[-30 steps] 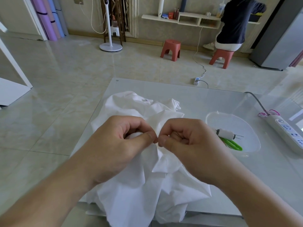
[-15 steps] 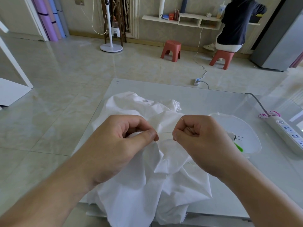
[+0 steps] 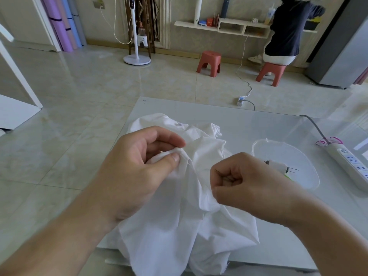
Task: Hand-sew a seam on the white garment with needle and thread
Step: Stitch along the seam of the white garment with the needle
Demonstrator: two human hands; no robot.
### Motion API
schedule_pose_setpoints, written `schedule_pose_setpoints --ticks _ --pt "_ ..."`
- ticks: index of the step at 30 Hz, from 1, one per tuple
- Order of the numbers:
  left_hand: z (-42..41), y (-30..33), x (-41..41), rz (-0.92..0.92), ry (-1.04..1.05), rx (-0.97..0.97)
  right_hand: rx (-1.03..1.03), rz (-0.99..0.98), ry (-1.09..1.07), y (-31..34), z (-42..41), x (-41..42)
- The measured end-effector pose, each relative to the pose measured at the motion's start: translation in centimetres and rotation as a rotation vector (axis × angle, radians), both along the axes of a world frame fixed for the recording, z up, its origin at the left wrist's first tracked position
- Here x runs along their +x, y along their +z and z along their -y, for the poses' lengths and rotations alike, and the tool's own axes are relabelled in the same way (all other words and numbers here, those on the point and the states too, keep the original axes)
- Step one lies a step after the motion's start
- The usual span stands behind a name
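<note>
The white garment (image 3: 187, 226) lies bunched on the glass table (image 3: 249, 120) and hangs over its near edge. My left hand (image 3: 139, 168) pinches a raised fold of the cloth between thumb and forefinger. My right hand (image 3: 245, 186) is to the right of that fold and a little lower, fingers curled, pinching a thin dark needle (image 3: 219, 173) whose tip pokes out above the thumb. No thread is plainly visible between the hands.
A clear plastic tray (image 3: 302, 156) at the right holds a white thread spool (image 3: 278, 166) with needles and something green. A white power strip (image 3: 350, 164) lies at the far right. Red stools (image 3: 209, 62) and a seated person (image 3: 286, 30) are beyond the table.
My right hand has pulled away from my left hand, moving right and then down toward me with the needle. My left hand has kept its pinch on the fold.
</note>
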State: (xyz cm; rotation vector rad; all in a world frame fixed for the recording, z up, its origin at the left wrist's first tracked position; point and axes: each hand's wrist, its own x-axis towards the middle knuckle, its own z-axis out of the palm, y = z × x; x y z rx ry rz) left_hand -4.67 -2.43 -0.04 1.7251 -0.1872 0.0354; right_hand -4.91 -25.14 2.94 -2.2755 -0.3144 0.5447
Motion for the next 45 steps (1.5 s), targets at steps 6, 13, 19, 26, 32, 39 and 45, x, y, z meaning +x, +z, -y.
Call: schedule_pose_setpoints --ticks 6,13,19,26,32,39,45 --pt "0.0 -0.1 0.0 -0.013 0.000 -0.004 -0.087 -0.086 0.096 0.1 0.2 -0.1" --pt "0.1 0.0 0.0 -0.016 0.017 0.010 0.050 -0.076 0.096 -0.1 0.5 0.2" --pt "0.3 0.3 -0.3 -0.028 -0.005 0.040 0.474 0.137 -0.243 -1.6 0.0 0.5" --pt "0.5 0.4 -0.6 -0.028 -0.141 0.084 0.550 0.022 -0.109 -2.5 -1.2 0.3" --pt "0.1 0.0 -0.3 -0.045 -0.121 0.150 0.556 0.076 -0.153 -2.6 -0.6 0.6" --pt "0.1 0.5 -0.4 -0.116 -0.152 0.181 0.417 0.193 -0.208 -2.4 -0.7 0.6" --pt "0.0 0.5 -0.5 -0.099 -0.104 0.148 0.468 0.289 -0.255 -2.0 -1.3 -0.5"
